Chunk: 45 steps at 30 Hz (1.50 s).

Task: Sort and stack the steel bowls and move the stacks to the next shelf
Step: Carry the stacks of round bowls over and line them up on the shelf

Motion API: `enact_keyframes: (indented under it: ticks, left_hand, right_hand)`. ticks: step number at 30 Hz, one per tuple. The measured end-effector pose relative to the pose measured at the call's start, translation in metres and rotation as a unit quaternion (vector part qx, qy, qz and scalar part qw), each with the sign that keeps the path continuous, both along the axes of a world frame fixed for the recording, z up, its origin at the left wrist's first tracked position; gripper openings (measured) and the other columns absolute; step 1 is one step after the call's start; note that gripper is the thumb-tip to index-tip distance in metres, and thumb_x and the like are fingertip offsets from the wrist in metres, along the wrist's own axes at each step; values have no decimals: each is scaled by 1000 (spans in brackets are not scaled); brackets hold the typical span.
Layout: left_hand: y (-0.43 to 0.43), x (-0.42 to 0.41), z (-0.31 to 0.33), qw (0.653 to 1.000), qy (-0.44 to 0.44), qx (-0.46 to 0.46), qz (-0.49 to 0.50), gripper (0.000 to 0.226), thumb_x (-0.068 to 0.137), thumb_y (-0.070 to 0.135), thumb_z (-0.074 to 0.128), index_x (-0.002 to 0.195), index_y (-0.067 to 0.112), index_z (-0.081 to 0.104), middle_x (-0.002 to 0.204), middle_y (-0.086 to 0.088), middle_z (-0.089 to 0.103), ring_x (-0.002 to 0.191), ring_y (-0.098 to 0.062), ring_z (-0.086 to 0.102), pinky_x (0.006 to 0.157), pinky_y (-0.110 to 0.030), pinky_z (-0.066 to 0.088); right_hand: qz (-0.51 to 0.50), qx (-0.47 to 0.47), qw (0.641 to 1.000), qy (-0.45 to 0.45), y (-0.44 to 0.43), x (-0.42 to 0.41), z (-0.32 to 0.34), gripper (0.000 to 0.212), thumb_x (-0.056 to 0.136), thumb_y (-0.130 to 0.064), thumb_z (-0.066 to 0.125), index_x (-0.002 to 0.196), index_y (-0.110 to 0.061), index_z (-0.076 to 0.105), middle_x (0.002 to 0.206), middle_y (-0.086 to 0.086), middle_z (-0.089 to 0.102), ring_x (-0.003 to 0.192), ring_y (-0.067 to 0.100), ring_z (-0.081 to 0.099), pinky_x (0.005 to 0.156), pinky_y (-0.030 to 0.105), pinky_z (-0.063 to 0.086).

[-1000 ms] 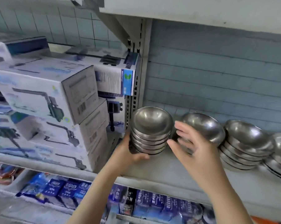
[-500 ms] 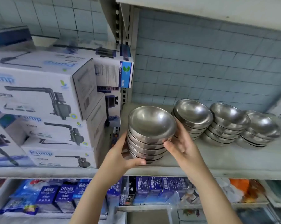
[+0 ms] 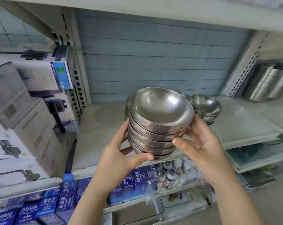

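Nearest to you, your left hand (image 3: 121, 153) grasps the stack of nested round steel bowls (image 3: 160, 120) from seven o'clock, with the thumb pressed on the lowest bowls and the fingers wrapped around the left side. Your right hand (image 3: 200, 143) grasps the same stack from four o'clock, thumb in front and fingers behind. The stack is in the air, just over the front edge of the pale grey shelf board (image 3: 98, 130), and it leans a little, so the top bowl opens toward you.

The step, I judge, is to carry this stack to the neighbouring shelf. Polished steel is slippery and nested bowls slide easily on each other, so press from both sides and give support from below with one thumb. Bring the stack upright before you travel.

Behind it, at one o'clock, a second stack of steel bowls (image 3: 205, 106) stands on the board. Another one (image 3: 127, 106) is mostly hidden at eleven o'clock. Lift high enough to pass over them without touching.

Farther away, at two to three o'clock, past the perforated metal upright (image 3: 244, 65), lies the next shelf board (image 3: 270, 114), probably your target. Tall steel cylindrical containers (image 3: 267, 82) stand at its back, so set the stack down in front of them, base flat, and let go only when it rests steady.
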State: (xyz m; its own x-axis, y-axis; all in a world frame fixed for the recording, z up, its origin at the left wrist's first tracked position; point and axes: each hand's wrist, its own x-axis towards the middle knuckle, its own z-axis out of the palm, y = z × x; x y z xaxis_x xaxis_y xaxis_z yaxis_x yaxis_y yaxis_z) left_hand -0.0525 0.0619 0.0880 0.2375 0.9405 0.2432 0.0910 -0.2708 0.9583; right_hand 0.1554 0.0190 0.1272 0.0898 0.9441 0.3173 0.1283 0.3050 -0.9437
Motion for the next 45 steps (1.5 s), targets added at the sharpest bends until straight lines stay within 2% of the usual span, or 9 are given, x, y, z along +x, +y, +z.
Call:
enact_keyframes:
  ticks: [5,8,11,16,19,25,31,35,45]
  left_hand:
    - [-22,86,5,998,-4,-17,-55,106,52,45,88,145,32,39,130,18,61,125,-1,53,102,-32,49]
    - [-39,147,6,995,-5,-23,-101,96,56,38,88,142,32,44,129,13,62,124,-8,55,99,-37,51]
    - [-56,213,6,991,3,-25,-134,92,59,35,87,141,27,46,128,9,63,124,-11,55,98,-39,51]
    - [-75,301,3,982,7,-40,-184,92,60,34,88,141,25,45,123,3,67,113,-18,64,97,-45,52]
    - [-77,345,2,977,11,-39,-207,90,62,29,86,142,25,45,124,3,67,111,-15,65,97,-40,52]
    - [-49,438,-5,973,14,-50,-224,90,60,31,89,140,27,47,122,7,68,111,-12,65,95,-39,53]
    - [4,551,-11,969,-25,-63,-239,83,65,15,83,139,26,48,119,13,68,102,1,66,80,-21,56]
    - [38,619,-14,963,-21,-62,-260,89,64,20,86,142,27,44,128,12,63,120,-1,56,92,-21,52]
    - [105,788,-36,969,69,-48,-233,96,56,38,91,138,36,41,121,22,61,111,6,59,93,-14,49]
  right_hand:
    - [-54,-10,998,7,-45,80,3,105,57,-51,89,148,-34,39,140,-12,58,128,8,56,95,30,53]
    - [-81,-1,997,21,-78,136,5,89,63,-26,88,143,-28,47,134,-14,63,118,4,62,89,24,54]
    - [-118,5,993,24,-110,194,2,77,64,-19,78,137,-22,54,125,-10,69,109,6,68,85,22,55]
    - [-163,0,986,21,-142,276,-7,65,70,-16,84,129,-24,59,121,-10,71,113,6,65,90,26,55]
    - [-167,-21,985,26,-147,321,-16,84,65,-34,90,139,-21,53,132,-4,65,123,15,61,102,41,49]
    - [-181,-47,982,30,-122,409,-27,93,63,-46,89,144,-23,47,139,-5,60,129,18,56,108,49,43]
    - [-196,-56,979,4,-75,520,-32,72,74,-18,80,140,-16,53,135,-2,64,125,20,60,109,42,45]
    - [-214,-59,975,7,-50,584,-35,68,76,-15,82,138,-13,54,134,1,65,125,22,60,109,44,44]
    - [-182,-70,981,-8,14,760,-57,78,74,-19,80,144,-21,48,139,-9,60,129,12,56,110,38,44]
